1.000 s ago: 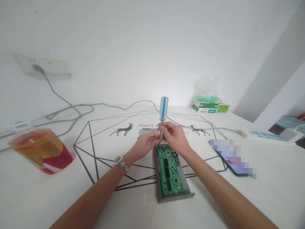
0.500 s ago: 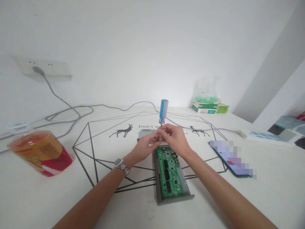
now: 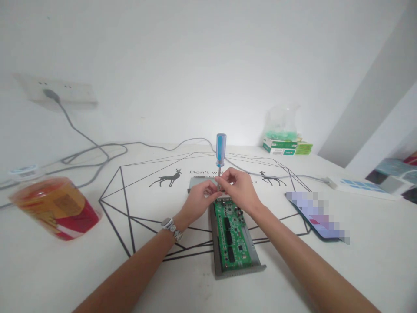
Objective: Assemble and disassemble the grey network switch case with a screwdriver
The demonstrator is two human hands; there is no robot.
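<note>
A screwdriver [image 3: 220,148] with a blue and clear handle stands nearly upright over the far end of a green circuit board [image 3: 239,248]. My right hand [image 3: 239,187] pinches its metal shaft below the handle. At the lower end of the shaft, the fingers of my left hand [image 3: 200,198] are closed together; what is between them, if anything, is hidden. The board lies in a grey metal housing [image 3: 241,273]. Both hands cover part of the housing's far end, and the screwdriver's tip is out of sight behind the fingers.
On the left stands a red and yellow plastic container [image 3: 58,208]. A phone [image 3: 316,217] lies to the right, with a white power strip [image 3: 361,189] behind it. A grey cable [image 3: 143,143] runs along the back. Small boxes [image 3: 283,148] sit by the wall.
The screwdriver's handle has shifted slightly left and stands straighter. My left wrist has moved a little to the right. The circuit board and housing have stayed in place.
</note>
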